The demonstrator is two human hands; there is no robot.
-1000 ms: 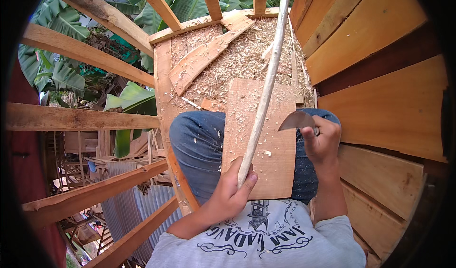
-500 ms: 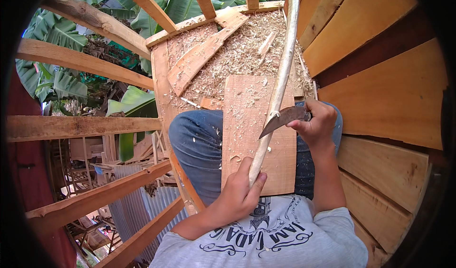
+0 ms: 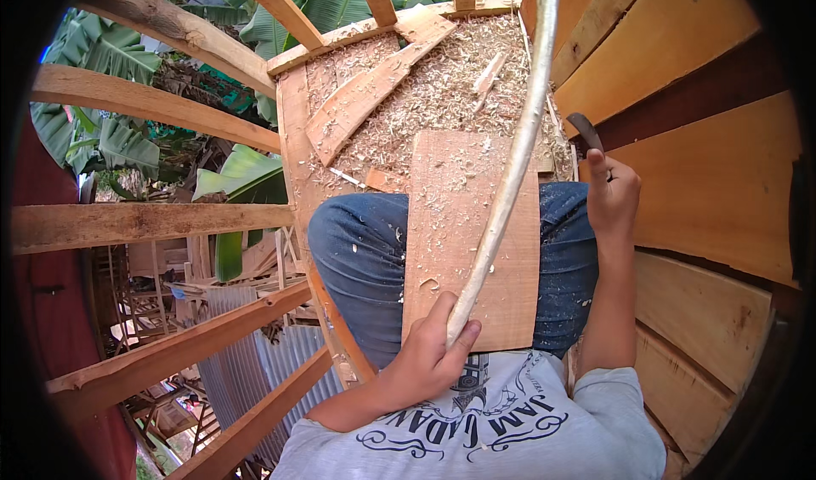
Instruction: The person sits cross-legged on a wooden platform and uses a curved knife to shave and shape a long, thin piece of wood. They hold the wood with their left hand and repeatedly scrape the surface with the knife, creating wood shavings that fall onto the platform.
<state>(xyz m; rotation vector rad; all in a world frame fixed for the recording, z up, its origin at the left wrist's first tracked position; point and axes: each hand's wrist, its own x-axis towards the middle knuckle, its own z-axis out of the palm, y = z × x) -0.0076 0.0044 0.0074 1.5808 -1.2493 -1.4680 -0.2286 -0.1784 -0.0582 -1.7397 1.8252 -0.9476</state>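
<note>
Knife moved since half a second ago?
Yes. Judged against the plank wall, the knife has shifted right and up in view, clear of the stick.

"What does the left hand (image 3: 435,350) hold?"
"The lower end of a pale, slightly bent stick (image 3: 520,153), which slants up and to the right over a flat board (image 3: 473,246)."
"And the right hand (image 3: 613,195)?"
"A knife (image 3: 584,130), its dark blade up and apart from the stick."
"Where's the board?"
"Across the lap, over blue jeans (image 3: 355,240). Wood shavings (image 3: 455,80) spread beyond it, around a slanting plank (image 3: 361,106)."
</note>
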